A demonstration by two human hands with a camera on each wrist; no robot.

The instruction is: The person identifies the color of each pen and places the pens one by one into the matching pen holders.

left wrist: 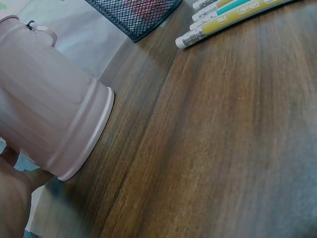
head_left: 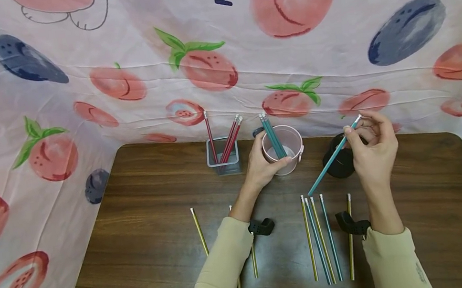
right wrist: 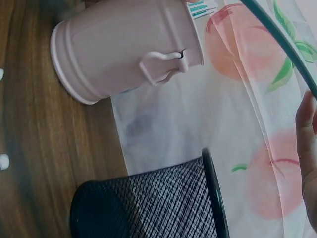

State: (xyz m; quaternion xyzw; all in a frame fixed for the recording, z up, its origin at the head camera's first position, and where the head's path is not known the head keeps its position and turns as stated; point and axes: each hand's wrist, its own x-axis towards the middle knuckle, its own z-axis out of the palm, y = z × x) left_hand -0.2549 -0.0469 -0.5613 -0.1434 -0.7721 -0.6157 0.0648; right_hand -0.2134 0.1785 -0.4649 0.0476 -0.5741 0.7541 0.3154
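My left hand (head_left: 264, 163) grips a pink bucket-shaped cup (head_left: 290, 149) at the back of the brown table (head_left: 149, 250); several teal pencils (head_left: 272, 135) stand in it. The left wrist view shows the cup (left wrist: 54, 114) up close with my palm at its base. My right hand (head_left: 373, 145) pinches one teal pencil (head_left: 331, 159) near its eraser end, held slanted in the air, tip down-left, above a black mesh cup (head_left: 339, 162). In the right wrist view the pink cup (right wrist: 126, 49) and the mesh cup (right wrist: 148, 203) stand side by side.
A clear square holder (head_left: 222, 157) with red pencils stands left of the pink cup. Yellow and teal pencils (head_left: 320, 238) lie in a row near the front; another yellow pencil (head_left: 199, 231) lies to the left. A fruit-printed cloth (head_left: 201, 46) hangs behind.
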